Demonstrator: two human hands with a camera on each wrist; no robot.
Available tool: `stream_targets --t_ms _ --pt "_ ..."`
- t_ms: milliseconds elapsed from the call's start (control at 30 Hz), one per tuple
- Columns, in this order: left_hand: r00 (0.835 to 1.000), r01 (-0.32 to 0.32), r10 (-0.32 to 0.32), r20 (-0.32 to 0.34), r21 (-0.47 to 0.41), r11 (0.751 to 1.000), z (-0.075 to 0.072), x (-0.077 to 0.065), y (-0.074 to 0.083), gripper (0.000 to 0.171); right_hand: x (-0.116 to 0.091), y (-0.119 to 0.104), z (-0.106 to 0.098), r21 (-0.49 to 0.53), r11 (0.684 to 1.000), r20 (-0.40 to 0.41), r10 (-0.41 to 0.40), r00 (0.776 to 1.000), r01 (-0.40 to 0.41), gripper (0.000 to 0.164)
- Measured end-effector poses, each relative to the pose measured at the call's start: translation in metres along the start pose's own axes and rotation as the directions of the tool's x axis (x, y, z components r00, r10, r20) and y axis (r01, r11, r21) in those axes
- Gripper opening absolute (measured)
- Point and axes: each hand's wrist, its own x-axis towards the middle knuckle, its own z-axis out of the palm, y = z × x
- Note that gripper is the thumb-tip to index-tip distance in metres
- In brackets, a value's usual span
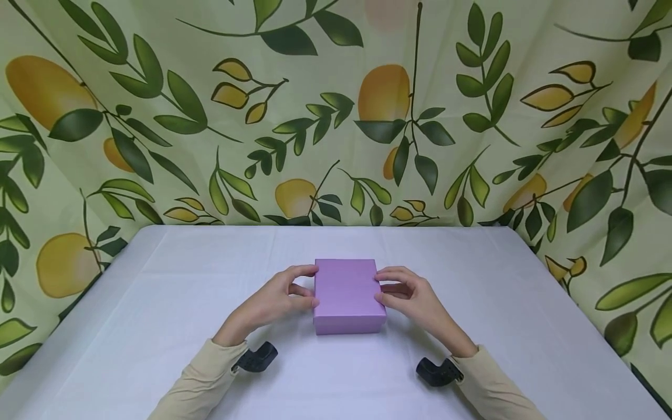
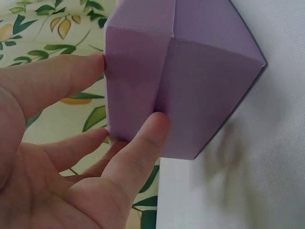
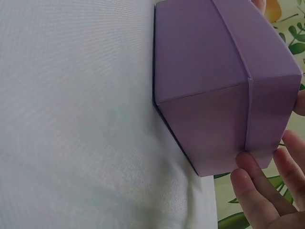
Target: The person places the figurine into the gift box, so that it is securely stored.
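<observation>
A purple cardboard box point(image 1: 346, 291) with a fitted lid point(image 1: 345, 286) sits on the white-covered table. My left hand point(image 1: 278, 297) holds the lid's left side, its thumb and fingertips spread along that side. In the left wrist view one fingertip point(image 2: 159, 125) lies at the lid's lower rim, over the box body point(image 2: 205, 90). On the opposite side my right hand point(image 1: 412, 291) grips the lid, and in the right wrist view two fingertips point(image 3: 244, 179) touch near the seam below the lid point(image 3: 271, 102). The inside of the box is hidden.
A white cloth covers the table point(image 1: 210, 256). Behind and beside it hangs a curtain point(image 1: 325, 64) printed with leaves and orange fruit. Black wrist cameras sit on the left point(image 1: 257, 357) and right point(image 1: 438, 372) forearms, close above the cloth.
</observation>
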Motion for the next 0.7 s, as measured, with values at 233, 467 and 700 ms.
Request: stream_targets --t_ms 233,467,700 --pt "1.000 -0.004 0.004 -0.003 0.000 1.000 0.000 0.000 0.001 0.067 0.000 0.000 0.000 -0.014 1.000 -0.005 -0.006 1.000 0.006 0.034" --pt "1.000 -0.020 0.021 -0.014 0.039 0.999 -0.005 -0.001 0.000 0.064 0.003 -0.002 -0.002 -0.095 0.995 0.005 -0.034 0.999 0.034 0.038" --pt "0.990 0.007 0.012 -0.139 0.135 0.991 -0.012 0.002 -0.002 0.057 0.011 -0.004 -0.010 -0.278 0.959 -0.009 -0.065 0.998 0.060 0.045"
